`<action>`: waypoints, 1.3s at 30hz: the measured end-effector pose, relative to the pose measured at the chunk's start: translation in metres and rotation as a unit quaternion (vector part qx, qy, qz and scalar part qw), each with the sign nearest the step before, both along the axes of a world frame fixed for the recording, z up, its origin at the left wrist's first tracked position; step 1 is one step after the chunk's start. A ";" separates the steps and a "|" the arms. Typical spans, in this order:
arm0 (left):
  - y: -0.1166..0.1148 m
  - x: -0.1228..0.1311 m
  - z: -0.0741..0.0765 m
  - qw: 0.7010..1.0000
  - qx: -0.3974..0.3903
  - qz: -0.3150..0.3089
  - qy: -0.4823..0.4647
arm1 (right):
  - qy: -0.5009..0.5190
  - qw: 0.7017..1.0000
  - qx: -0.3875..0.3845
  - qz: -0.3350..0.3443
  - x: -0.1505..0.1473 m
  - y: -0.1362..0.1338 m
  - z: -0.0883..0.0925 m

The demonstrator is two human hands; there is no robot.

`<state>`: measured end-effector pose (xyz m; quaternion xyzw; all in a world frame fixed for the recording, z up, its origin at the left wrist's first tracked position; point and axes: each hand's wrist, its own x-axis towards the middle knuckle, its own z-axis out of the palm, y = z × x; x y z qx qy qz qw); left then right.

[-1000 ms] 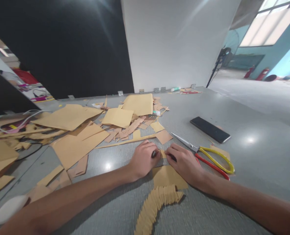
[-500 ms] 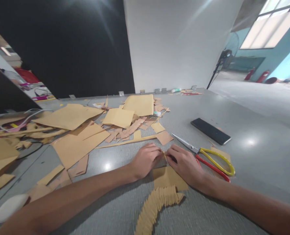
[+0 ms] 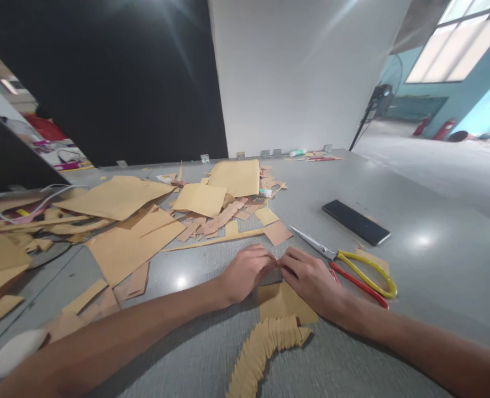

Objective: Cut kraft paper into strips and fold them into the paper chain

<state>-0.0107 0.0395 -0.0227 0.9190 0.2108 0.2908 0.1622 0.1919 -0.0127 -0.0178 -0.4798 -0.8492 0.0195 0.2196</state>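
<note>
My left hand (image 3: 248,272) and my right hand (image 3: 306,275) meet fingertip to fingertip over the grey table. Both are closed in a pinch on a small piece of brown paper (image 3: 277,263), mostly hidden by the fingers. Just below the hands lies a flat brown paper sheet (image 3: 284,303). Nearer to me, a curved row of overlapping folded paper pieces (image 3: 265,345) rests on the table. Scissors (image 3: 344,262) with one yellow and one red handle lie right beside my right hand, blades pointing away to the left.
A black phone (image 3: 356,222) lies beyond the scissors. Brown paper sheets (image 3: 135,243) and scraps spread across the left and middle. A glue stick (image 3: 298,153) lies by the upright white panel (image 3: 303,77). A white computer mouse-like object (image 3: 15,354) sits by my left forearm.
Both hands stay in the same place, with only slight finger movement around the small paper piece. Everything else lies as before.
</note>
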 end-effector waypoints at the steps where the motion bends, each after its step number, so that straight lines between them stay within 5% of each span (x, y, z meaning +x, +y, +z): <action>1: 0.001 0.000 0.001 1.000 -0.007 -0.003 0.001 | 0.001 1.000 -0.001 -0.002 0.000 0.000 0.000; 8: 0.008 0.000 0.016 0.995 -0.091 -0.003 0.029 | 0.073 0.997 -0.022 -0.021 -0.003 -0.006 0.001; 17: 0.016 -0.003 0.017 0.991 -0.128 -0.011 0.028 | 0.055 0.998 -0.019 -0.004 0.001 -0.006 -0.004; 29: -0.003 -0.002 0.026 0.992 -0.047 -0.021 0.114 | -0.120 0.988 0.080 0.048 0.004 -0.008 -0.004; 39: -0.031 0.002 0.005 0.972 0.100 0.061 0.202 | -0.054 0.999 0.007 -0.003 0.002 -0.005 0.000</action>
